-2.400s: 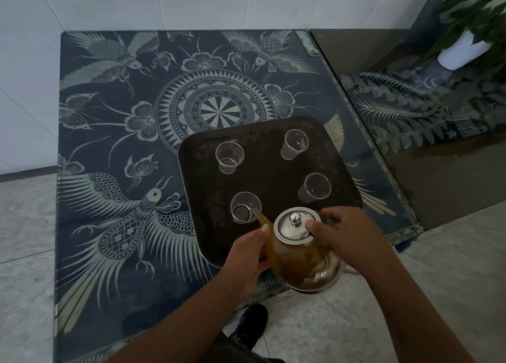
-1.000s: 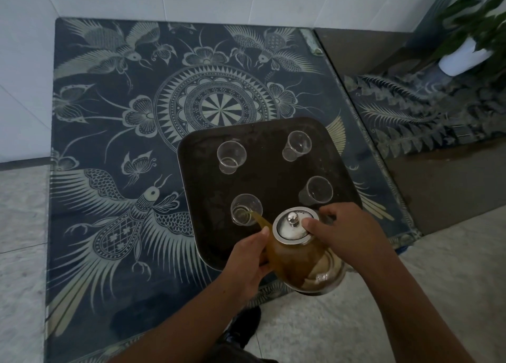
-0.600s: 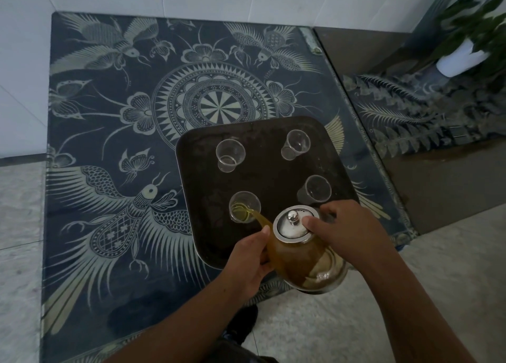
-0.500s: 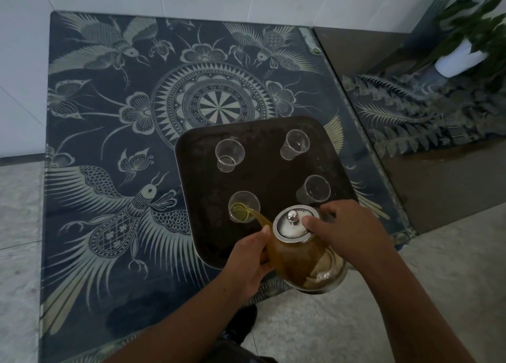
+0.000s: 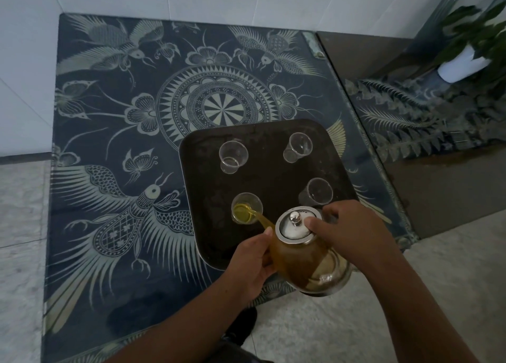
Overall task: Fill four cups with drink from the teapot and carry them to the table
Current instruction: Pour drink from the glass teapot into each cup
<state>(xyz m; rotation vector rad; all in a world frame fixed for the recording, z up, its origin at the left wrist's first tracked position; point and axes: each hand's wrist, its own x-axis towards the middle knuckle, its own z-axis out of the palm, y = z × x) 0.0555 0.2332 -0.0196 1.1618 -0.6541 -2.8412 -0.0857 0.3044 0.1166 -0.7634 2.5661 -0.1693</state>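
A glass teapot (image 5: 306,261) with amber drink and a steel lid is tilted toward the near-left cup (image 5: 246,208), and a thin stream runs from its spout into yellow liquid there. My left hand (image 5: 250,264) cradles the pot's left side. My right hand (image 5: 353,232) grips its right side, thumb pressing the lid. The other three clear cups look empty: far left (image 5: 232,156), far right (image 5: 298,147), near right (image 5: 317,191). All stand on a dark square tray (image 5: 271,171).
The tray rests on a glass-topped table (image 5: 115,149) with a blue bird-and-flower pattern, set against a white tiled wall. A second dark table (image 5: 432,154) adjoins on the right, with a potted plant (image 5: 465,61) at its back. Grey tile floor lies below.
The teapot has tipped a little further and the yellow drink in the near-left cup has risen. Both hands keep their hold; the other cups have not moved.
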